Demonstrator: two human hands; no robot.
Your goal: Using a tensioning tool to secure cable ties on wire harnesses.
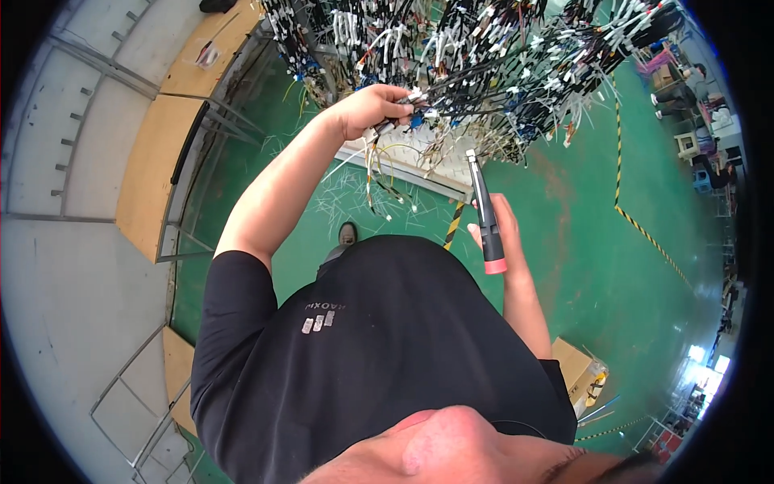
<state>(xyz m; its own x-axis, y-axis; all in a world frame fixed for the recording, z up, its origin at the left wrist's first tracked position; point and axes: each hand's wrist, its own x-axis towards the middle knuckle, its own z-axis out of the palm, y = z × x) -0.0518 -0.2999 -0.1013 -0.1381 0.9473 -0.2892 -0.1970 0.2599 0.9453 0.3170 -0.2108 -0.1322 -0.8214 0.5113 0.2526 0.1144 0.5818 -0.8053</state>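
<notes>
My left hand [372, 110] reaches out to the hanging mass of wire harnesses [484, 73] and is closed round a bundle of dark wires [389, 126]. Loose yellow, black and white wire ends [379, 173] dangle below that grip. Lower and to the right, my right hand [508, 226] is wrapped round a cable tie gun [486, 214], black with a pale metal nose and a red rear end. Its nose points away from me, toward the harnesses, and stands apart from the held bundle. The tool partly hides my right fingers.
Under the harnesses stands a pale base [427, 165], with thin white offcuts [347, 202] scattered on the green floor [572, 242]. Wooden-topped tables [153, 169] line the left. A cardboard box [571, 367] sits by my right elbow. Other people [681, 95] are far right, beyond striped floor tape [618, 161].
</notes>
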